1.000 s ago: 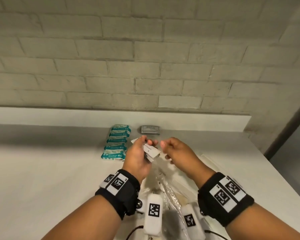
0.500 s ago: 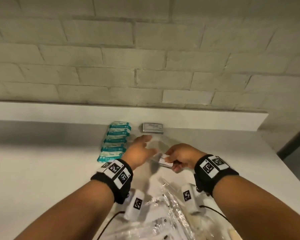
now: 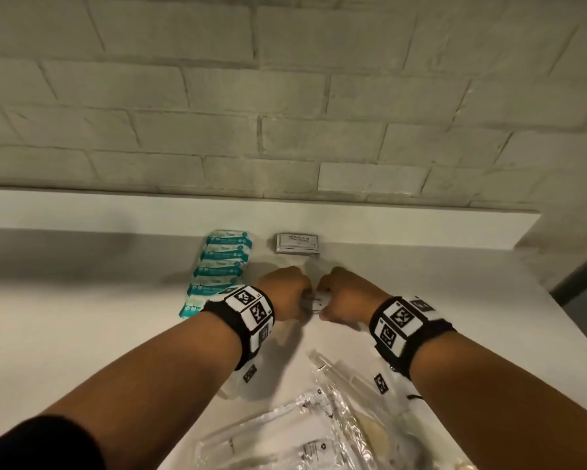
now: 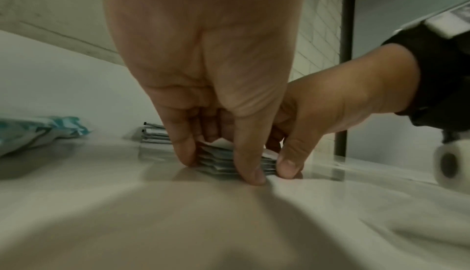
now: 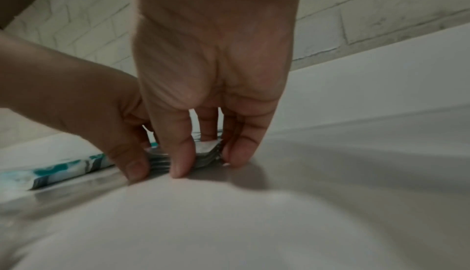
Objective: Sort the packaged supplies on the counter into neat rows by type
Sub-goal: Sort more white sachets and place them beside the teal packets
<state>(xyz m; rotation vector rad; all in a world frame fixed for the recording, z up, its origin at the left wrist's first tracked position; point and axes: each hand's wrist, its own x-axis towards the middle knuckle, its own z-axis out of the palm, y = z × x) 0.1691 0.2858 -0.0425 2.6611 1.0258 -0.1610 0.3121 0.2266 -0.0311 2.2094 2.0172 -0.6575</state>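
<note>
A small stack of silver-white sachets [image 3: 318, 301] [image 4: 218, 161] [image 5: 207, 154] lies on the white counter [image 3: 81, 334]. My left hand [image 3: 287, 293] [image 4: 221, 164] pinches its left end with thumb and fingers down on the counter. My right hand [image 3: 344, 295] [image 5: 203, 166] pinches the right end the same way. Behind them lies a second stack of grey sachets [image 3: 297, 243] [image 4: 155, 134] against the back ledge. A row of teal-and-white packets [image 3: 219, 271] [image 4: 38, 131] [image 5: 63, 171] overlaps front to back on the left.
Clear plastic pouches [image 3: 319, 432] with tubing lie loose near the counter's front, between my forearms. A brick wall [image 3: 285, 113] rises behind a low white ledge [image 3: 115, 212]. The counter's right edge [image 3: 556, 300] drops off beside a dark strip.
Both hands have dropped from mid-air onto the counter with the sachets. The right hand's sachets now sit stacked between both hands, in front of the grey stack.
</note>
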